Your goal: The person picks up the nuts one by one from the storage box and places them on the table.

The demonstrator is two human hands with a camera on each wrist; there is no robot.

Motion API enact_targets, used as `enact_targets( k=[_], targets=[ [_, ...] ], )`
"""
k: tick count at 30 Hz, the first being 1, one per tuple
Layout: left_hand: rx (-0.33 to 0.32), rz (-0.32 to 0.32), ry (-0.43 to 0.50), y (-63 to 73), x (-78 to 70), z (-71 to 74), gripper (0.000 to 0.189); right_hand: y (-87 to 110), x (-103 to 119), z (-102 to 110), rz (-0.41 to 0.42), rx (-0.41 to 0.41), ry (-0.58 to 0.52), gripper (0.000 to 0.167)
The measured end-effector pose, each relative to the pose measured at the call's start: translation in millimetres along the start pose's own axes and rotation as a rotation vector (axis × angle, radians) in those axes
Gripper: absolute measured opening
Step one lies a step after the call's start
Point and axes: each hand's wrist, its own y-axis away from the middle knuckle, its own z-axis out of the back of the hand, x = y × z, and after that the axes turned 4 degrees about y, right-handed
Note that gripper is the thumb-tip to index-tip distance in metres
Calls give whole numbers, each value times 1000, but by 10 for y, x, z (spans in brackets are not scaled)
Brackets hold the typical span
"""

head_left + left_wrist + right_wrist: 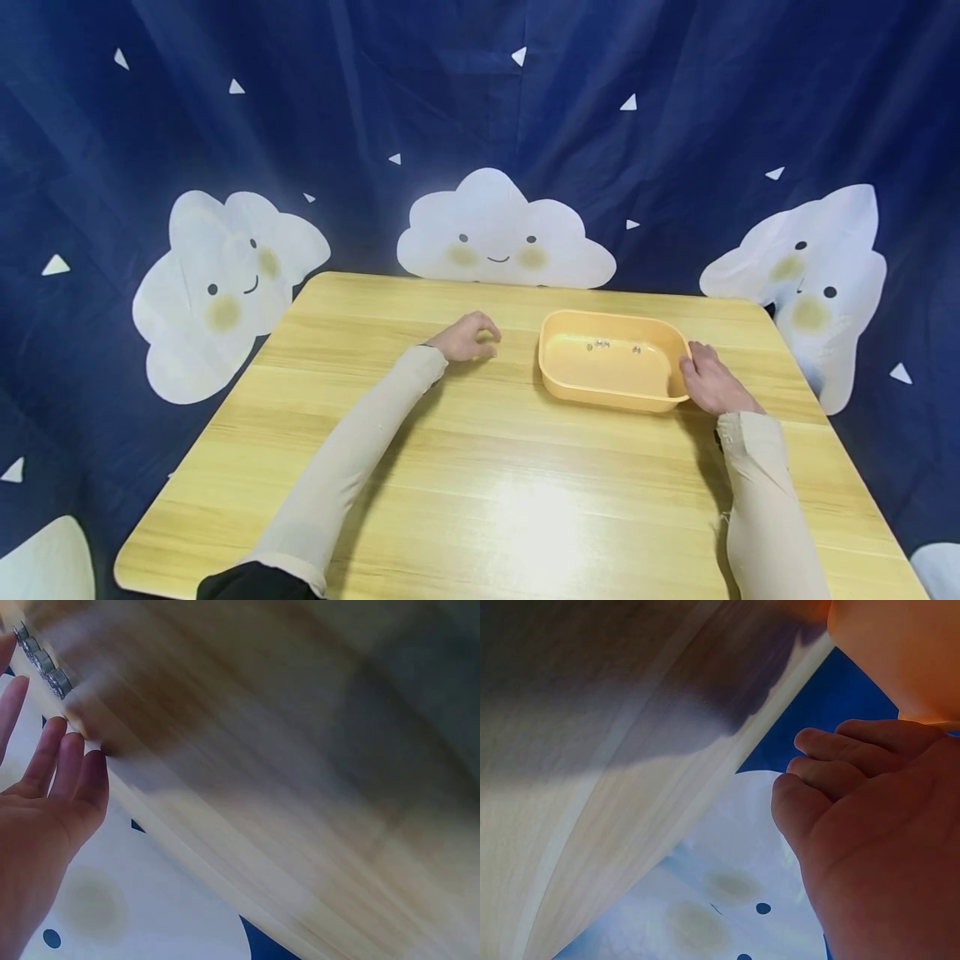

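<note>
A yellow plastic basin [607, 398] with rounded corners is at the right of the wooden table, several small shiny metal pieces [602, 343] on its floor. My right hand [712, 381] grips the basin's right end, thumb over the rim and fingers along the outside; the basin's orange-looking wall [885, 652] shows above the fingers in the right wrist view. To the left of the basin, my left hand [467, 337] is low over the table with fingers bent and thumb apart. In the left wrist view, a row of small silver nut-like pieces [43, 661] shows just beyond its fingertips.
The light wood table [420, 483] has rounded corners. A dark blue curtain [450, 100] with white smiling clouds [506, 229] and small white triangles hangs right behind the table and along its sides.
</note>
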Motion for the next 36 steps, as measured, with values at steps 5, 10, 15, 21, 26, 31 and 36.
enact_targets(
  k=[5,10,15,21,26,31,36],
  targets=[
    [2,23,18,-10,9,1,31,8,4,8,-2,7,1,67],
    [-34,71,73,4,-20,30,32,10,11,7,-3,9,0,66],
    [-131,80,67,12,-93,112,33,5,12,0,5,10,1,66],
    [-213,-2,6,-79,-194,228,29,18,20,-7,47,-48,48,63],
    [-204,-41,-19,-168,-432,269,29,18,10,-5,58,-82,94,62],
    [-118,-105,-88,-297,-738,244,29,24,9,9,29,-58,95,64],
    [-48,-155,-167,-423,-992,157,24,20,16,11,27,-52,89,64]
  ],
)
